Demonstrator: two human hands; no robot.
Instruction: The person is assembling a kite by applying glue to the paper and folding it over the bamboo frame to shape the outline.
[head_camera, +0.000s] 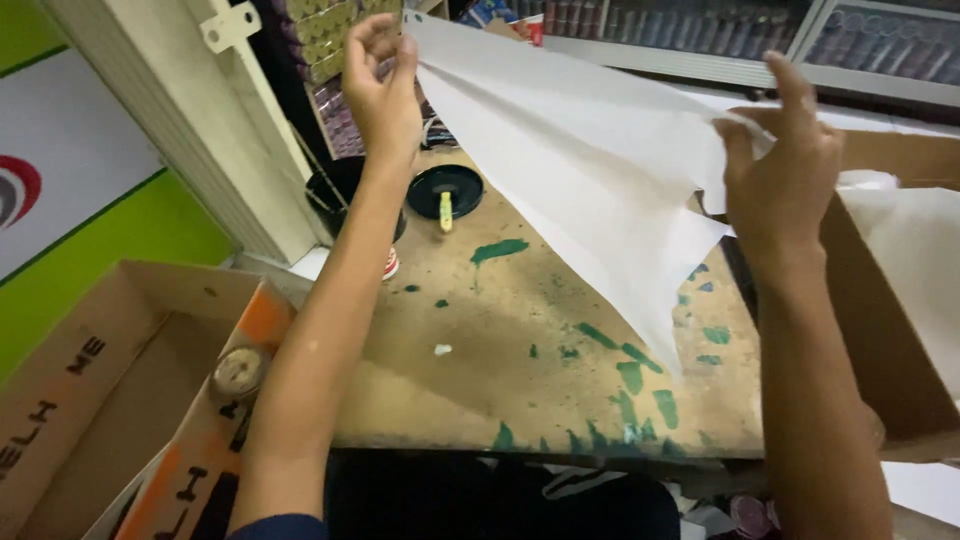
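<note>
An open cardboard box (110, 400) sits lower left, beside a green-stained wooden table (520, 340). Above it, the left hand (382, 85) and right hand (785, 160) each pinch a white paper sheet (590, 170), stretched across the upper frame.

The paper (590, 170) hid part of the table (480, 330) and the right hand's (785, 165) fingertips. The box (120, 390) ran off the lower left edge, and the shelf items (700, 30) were too blurred to identify.
</note>
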